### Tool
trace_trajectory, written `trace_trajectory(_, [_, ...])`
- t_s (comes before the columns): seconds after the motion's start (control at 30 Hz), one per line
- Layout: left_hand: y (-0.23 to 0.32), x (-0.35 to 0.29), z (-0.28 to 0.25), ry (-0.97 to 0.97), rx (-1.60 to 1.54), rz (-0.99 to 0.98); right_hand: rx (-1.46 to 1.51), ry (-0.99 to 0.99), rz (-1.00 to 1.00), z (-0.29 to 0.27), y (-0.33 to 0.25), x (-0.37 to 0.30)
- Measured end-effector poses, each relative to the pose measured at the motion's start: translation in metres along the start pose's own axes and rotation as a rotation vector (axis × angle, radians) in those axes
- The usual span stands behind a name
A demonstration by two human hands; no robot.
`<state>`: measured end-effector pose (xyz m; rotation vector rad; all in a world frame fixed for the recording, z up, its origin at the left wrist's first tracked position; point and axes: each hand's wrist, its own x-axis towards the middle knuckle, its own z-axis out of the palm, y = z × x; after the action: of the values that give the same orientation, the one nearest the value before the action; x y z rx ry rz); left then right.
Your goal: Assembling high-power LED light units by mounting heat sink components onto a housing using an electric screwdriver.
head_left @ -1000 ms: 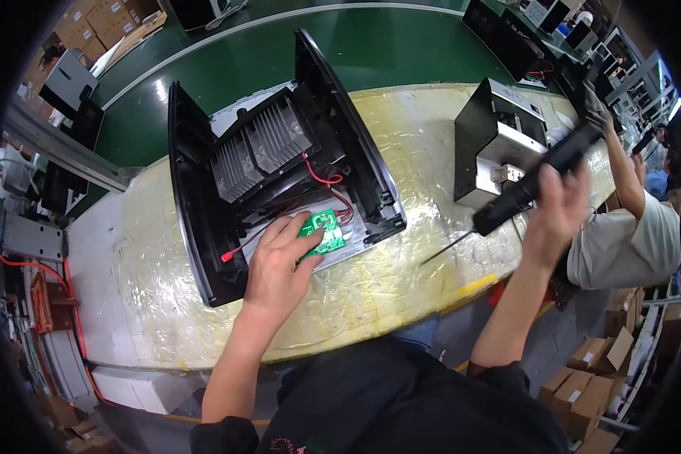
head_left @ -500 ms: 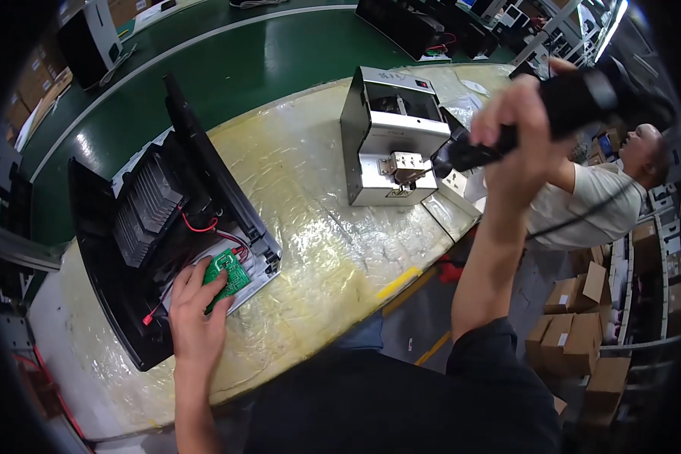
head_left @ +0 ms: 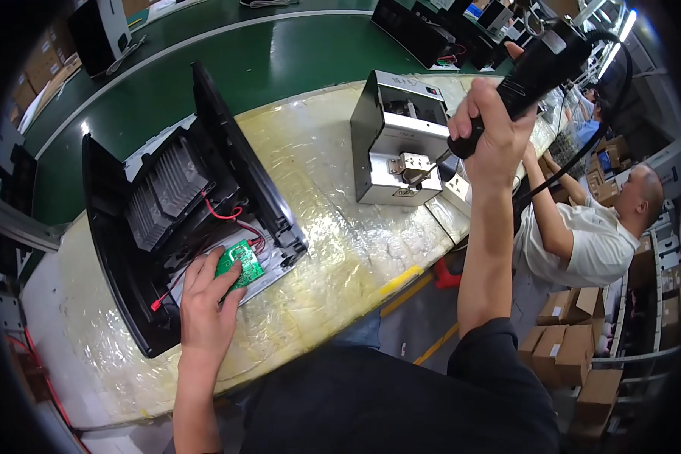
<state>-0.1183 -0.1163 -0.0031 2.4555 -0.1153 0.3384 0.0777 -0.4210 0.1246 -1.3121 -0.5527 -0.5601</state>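
My left hand (head_left: 208, 306) holds a green circuit board (head_left: 247, 262) by its edge, thumb and fingers round its near left side. The board lies at the near end of an opened black housing (head_left: 112, 250), with a finned grey heat sink (head_left: 168, 206) and red wires beside it. My right hand (head_left: 495, 129) is wrapped round a black electric screwdriver (head_left: 545, 64) with a cable at its back. Its bit points down and left at the front pick-up block of a metal screw feeder (head_left: 411, 125). Whether a screw sits on the tip is too small to tell.
Yellowed clear film covers the workbench (head_left: 333, 250). Behind it runs a green conveyor (head_left: 295, 49) with black units (head_left: 416, 34) on it. A co-worker in a white shirt (head_left: 583, 234) is at the right, above cardboard boxes (head_left: 564, 348). The screwdriver cable (head_left: 583, 163) hangs beside my right forearm.
My right hand and the screwdriver have tilted more upright, the bit staying by the feeder. My left hand keeps the circuit board. The whole view has shifted slightly.
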Motion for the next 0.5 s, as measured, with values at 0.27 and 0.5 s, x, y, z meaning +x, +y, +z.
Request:
trace_trajectory(0.27, [-0.004,0.009,0.016,0.039,-0.058,0.036,0.229,-0.106,-0.152,0.039,-0.085,-0.025])
trace_trajectory(0.5, [0.003,0.018,0.021,0.047,-0.065,0.024,0.229,-0.396,0.061,0.137,-0.056,-0.075])
